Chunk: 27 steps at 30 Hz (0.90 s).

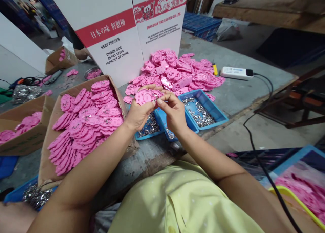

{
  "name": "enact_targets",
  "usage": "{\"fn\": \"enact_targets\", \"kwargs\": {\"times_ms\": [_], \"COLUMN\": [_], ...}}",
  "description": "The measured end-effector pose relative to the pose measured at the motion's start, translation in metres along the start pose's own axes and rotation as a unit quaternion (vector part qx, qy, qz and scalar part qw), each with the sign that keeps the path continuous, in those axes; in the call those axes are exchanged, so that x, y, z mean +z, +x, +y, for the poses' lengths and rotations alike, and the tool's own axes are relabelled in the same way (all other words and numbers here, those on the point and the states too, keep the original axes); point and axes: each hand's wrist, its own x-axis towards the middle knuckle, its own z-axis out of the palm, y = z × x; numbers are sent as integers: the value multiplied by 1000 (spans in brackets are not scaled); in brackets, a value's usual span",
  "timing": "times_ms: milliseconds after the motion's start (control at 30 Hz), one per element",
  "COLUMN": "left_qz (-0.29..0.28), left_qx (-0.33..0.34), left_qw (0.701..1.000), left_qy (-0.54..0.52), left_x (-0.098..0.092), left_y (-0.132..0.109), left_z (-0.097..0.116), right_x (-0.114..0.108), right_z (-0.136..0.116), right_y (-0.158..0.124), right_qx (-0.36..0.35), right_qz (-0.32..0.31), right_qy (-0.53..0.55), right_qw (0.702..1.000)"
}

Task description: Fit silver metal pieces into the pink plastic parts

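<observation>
Between my two hands is a pink moulded plastic piece (145,96), held over the blue trays. My left hand (139,115) grips it, thumb along the near side and fingers behind. With thumb and fingers pinched, my right hand (173,109) holds its right end, where a small shiny metal part seems to sit; the fingertips partly hide it. Below are blue trays of small silvery metal parts: one on the left (145,137), one in the middle partly covered by my right hand, and one on the right (223,120). Behind my hands lies a heap of pink pieces (177,72).
A cardboard box (45,165) of stacked pink pieces stands at left, another box (24,143) beyond it. White printed cardboard panels (111,30) rise behind. A white power strip (236,73) with a black cable lies at right. Another person's hand (82,53) shows behind the panels.
</observation>
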Motion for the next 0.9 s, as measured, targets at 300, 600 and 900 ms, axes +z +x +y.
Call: {"fn": "enact_targets", "kwargs": {"times_ms": [300,600,900], "left_qz": [16,55,81], "left_qx": [13,39,18], "left_qw": [999,997,997], "left_qy": [31,45,4], "left_x": [-5,-10,-14], "left_y": [2,4,7], "left_z": [-1,-6,-9], "right_x": [0,-3,-41], "right_z": [-6,-10,20], "right_y": [-5,-6,-1], "right_qx": [18,4,1], "right_qz": [-7,10,119], "right_qy": [3,22,-81], "right_qw": [1000,1000,990]}}
